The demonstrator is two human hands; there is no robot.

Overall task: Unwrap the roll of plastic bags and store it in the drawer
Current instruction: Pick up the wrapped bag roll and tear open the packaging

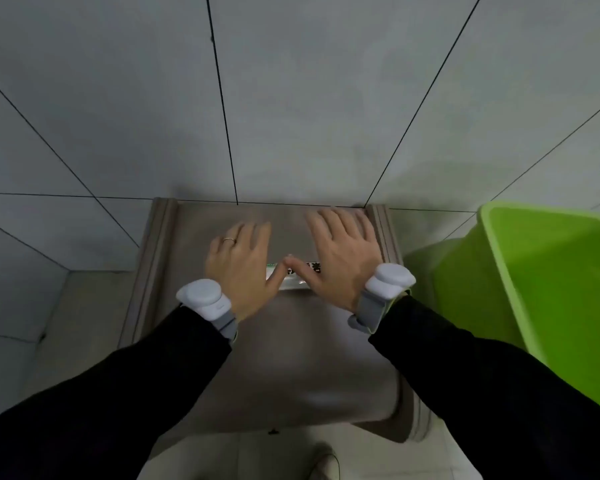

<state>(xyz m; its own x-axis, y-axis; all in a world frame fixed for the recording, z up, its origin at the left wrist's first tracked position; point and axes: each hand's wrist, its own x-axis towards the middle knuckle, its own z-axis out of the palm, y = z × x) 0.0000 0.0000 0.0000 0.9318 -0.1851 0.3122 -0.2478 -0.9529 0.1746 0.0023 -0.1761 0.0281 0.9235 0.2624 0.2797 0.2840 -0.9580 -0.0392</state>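
A wrapped roll of plastic bags (293, 280), white with a green mark and dark lettering, lies on top of a grey-brown cabinet (291, 358). My left hand (241, 265) hovers flat over its left end with fingers spread. My right hand (340, 252) is spread over its right end. The two thumbs touch each other just above the roll. Most of the roll is hidden under my hands. Neither hand grips it. No drawer front shows from this angle.
A bright green plastic bin (548, 289) stands close to the cabinet's right side. A grey tiled wall (291, 98) rises right behind the cabinet. Pale floor shows at the left and below. Both wrists carry grey strap-on devices.
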